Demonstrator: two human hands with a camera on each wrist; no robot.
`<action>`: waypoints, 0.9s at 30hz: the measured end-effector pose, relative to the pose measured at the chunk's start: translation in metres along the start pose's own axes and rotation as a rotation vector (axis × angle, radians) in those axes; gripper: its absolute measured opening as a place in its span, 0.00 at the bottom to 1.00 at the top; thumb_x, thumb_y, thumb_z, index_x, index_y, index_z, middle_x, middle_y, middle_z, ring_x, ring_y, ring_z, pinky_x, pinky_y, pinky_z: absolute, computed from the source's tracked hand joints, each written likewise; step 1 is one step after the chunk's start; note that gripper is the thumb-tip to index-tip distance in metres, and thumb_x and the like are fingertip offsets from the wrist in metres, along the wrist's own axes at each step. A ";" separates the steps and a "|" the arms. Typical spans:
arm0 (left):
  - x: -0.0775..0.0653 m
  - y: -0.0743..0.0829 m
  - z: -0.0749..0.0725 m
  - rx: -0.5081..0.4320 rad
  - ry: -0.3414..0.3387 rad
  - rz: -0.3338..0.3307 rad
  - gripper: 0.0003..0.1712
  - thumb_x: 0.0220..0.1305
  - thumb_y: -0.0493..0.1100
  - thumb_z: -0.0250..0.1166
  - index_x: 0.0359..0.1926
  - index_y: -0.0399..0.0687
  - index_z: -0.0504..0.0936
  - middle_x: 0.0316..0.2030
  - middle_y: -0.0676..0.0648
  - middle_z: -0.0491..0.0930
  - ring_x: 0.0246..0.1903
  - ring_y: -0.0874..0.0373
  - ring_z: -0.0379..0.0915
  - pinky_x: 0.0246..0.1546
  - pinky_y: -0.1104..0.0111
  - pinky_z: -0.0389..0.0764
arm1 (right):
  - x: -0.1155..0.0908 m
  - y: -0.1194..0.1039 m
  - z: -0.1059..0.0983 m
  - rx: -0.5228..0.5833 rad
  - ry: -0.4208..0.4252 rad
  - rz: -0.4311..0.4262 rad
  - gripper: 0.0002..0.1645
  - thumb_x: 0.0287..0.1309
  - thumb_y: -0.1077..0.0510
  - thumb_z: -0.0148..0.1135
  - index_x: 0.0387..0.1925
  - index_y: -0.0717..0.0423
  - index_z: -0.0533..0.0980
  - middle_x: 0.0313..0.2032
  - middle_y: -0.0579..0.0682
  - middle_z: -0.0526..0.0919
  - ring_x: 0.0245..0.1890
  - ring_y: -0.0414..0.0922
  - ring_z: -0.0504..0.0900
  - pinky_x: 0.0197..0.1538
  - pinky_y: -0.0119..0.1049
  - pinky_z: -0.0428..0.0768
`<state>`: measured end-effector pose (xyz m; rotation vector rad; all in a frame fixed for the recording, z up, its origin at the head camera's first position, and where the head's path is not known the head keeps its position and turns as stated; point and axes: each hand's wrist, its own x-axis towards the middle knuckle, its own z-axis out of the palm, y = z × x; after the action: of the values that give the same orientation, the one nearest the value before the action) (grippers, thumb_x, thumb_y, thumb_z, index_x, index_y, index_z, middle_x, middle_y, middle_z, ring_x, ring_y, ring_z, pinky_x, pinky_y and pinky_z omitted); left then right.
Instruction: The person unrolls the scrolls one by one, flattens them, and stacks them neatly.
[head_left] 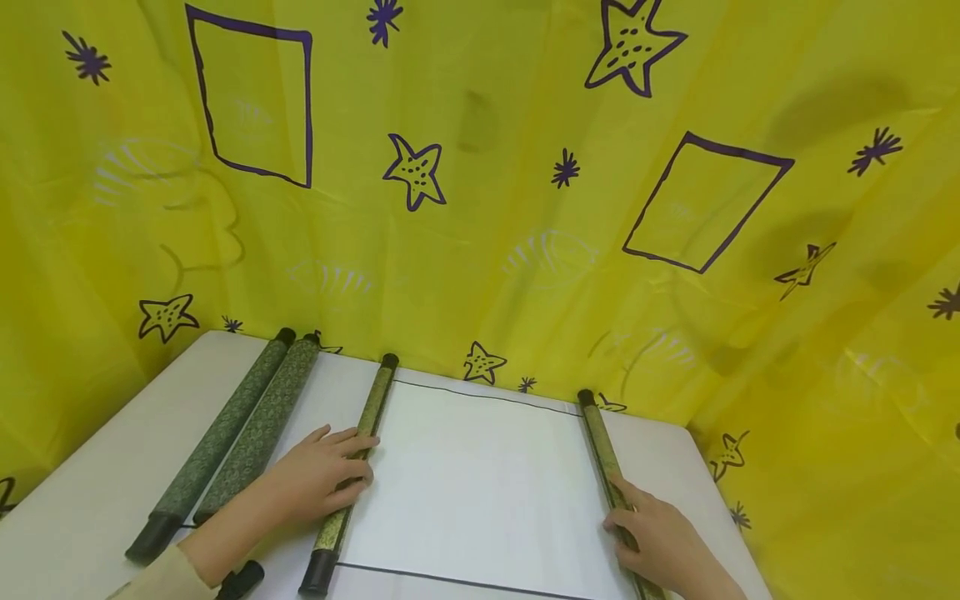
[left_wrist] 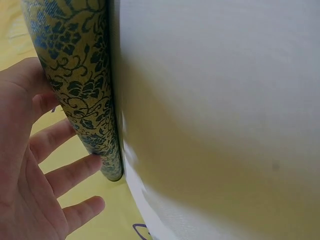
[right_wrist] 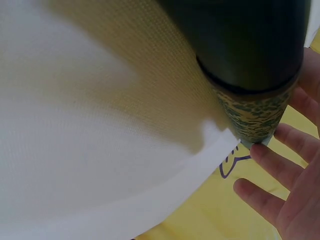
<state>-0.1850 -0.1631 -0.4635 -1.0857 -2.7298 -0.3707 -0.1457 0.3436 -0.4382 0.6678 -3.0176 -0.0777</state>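
Note:
A hanging scroll with a blank white sheet [head_left: 465, 479] lies part unrolled between two rolled ends covered in yellow-green floral brocade. My left hand [head_left: 322, 475] grips the left roll [head_left: 375, 396] around its middle, fingers lapping over it. Seen from the left wrist, its fingers [left_wrist: 75, 175] are spread along the brocade. My right hand [head_left: 660, 533] holds the right roll [head_left: 600, 429], fingertips over its inner side. In the right wrist view the dark end knob [right_wrist: 250, 45] fills the top, with fingers [right_wrist: 277, 165] at the brocade beyond it.
Two rolled scrolls, a green one [head_left: 217, 442] and a patterned one [head_left: 262, 433], lie side by side left of my left hand. A black knob [head_left: 242, 577] shows by my left forearm. Yellow printed cloth [head_left: 480, 250] hangs behind the white table [head_left: 82, 517].

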 end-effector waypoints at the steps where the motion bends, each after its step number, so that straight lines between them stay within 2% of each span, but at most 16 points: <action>1: 0.000 0.000 0.000 -0.001 -0.003 -0.002 0.07 0.71 0.49 0.61 0.43 0.65 0.86 0.65 0.46 0.75 0.64 0.37 0.70 0.61 0.35 0.65 | 0.000 0.000 0.000 0.000 -0.005 0.004 0.12 0.42 0.53 0.77 0.33 0.38 0.85 0.65 0.58 0.75 0.46 0.48 0.83 0.47 0.47 0.82; 4: -0.001 -0.002 0.000 -0.004 -0.005 -0.008 0.07 0.71 0.51 0.61 0.43 0.65 0.85 0.65 0.46 0.75 0.64 0.38 0.69 0.61 0.34 0.65 | -0.001 0.000 0.000 -0.005 -0.016 0.015 0.13 0.42 0.53 0.77 0.34 0.39 0.86 0.65 0.57 0.74 0.40 0.44 0.82 0.43 0.43 0.82; 8: -0.003 -0.003 0.002 -0.005 0.007 -0.006 0.06 0.70 0.53 0.62 0.43 0.64 0.84 0.65 0.46 0.75 0.63 0.39 0.71 0.60 0.34 0.66 | -0.002 0.002 0.000 -0.003 -0.013 0.018 0.10 0.45 0.50 0.76 0.33 0.37 0.85 0.66 0.56 0.74 0.31 0.36 0.75 0.35 0.37 0.78; 11: -0.004 -0.004 0.002 -0.006 0.024 0.004 0.05 0.70 0.51 0.62 0.43 0.65 0.84 0.64 0.46 0.76 0.63 0.39 0.72 0.60 0.35 0.67 | -0.003 0.003 0.000 0.004 -0.020 0.019 0.10 0.47 0.44 0.76 0.32 0.34 0.83 0.66 0.56 0.73 0.30 0.35 0.75 0.35 0.37 0.78; 14: -0.004 -0.004 0.002 -0.009 0.036 0.012 0.06 0.70 0.50 0.62 0.43 0.66 0.85 0.63 0.46 0.76 0.62 0.39 0.72 0.60 0.35 0.67 | -0.003 0.004 0.001 0.005 -0.038 0.033 0.13 0.44 0.42 0.78 0.31 0.33 0.81 0.66 0.56 0.73 0.29 0.35 0.74 0.35 0.38 0.78; 19: -0.003 -0.005 0.002 -0.012 0.015 0.007 0.09 0.70 0.49 0.62 0.45 0.66 0.87 0.64 0.45 0.75 0.63 0.39 0.71 0.60 0.34 0.66 | -0.003 0.003 0.002 0.008 -0.035 0.078 0.13 0.42 0.47 0.79 0.31 0.33 0.82 0.67 0.56 0.72 0.25 0.33 0.68 0.31 0.33 0.73; 24: -0.003 -0.005 0.001 -0.006 0.000 0.004 0.08 0.70 0.54 0.62 0.44 0.65 0.86 0.65 0.45 0.74 0.64 0.38 0.70 0.59 0.33 0.66 | -0.007 0.004 0.003 0.058 -0.004 0.055 0.15 0.43 0.57 0.74 0.38 0.42 0.86 0.69 0.60 0.69 0.18 0.31 0.61 0.23 0.28 0.65; 27: -0.002 -0.003 -0.001 -0.003 0.004 0.013 0.07 0.69 0.55 0.62 0.41 0.64 0.86 0.65 0.44 0.75 0.63 0.38 0.71 0.59 0.34 0.67 | -0.009 0.004 0.004 0.072 0.000 0.065 0.16 0.42 0.60 0.71 0.38 0.45 0.87 0.69 0.60 0.68 0.15 0.32 0.58 0.21 0.28 0.63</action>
<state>-0.1857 -0.1672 -0.4639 -1.1015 -2.7179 -0.3752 -0.1390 0.3511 -0.4422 0.5742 -3.0518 0.0345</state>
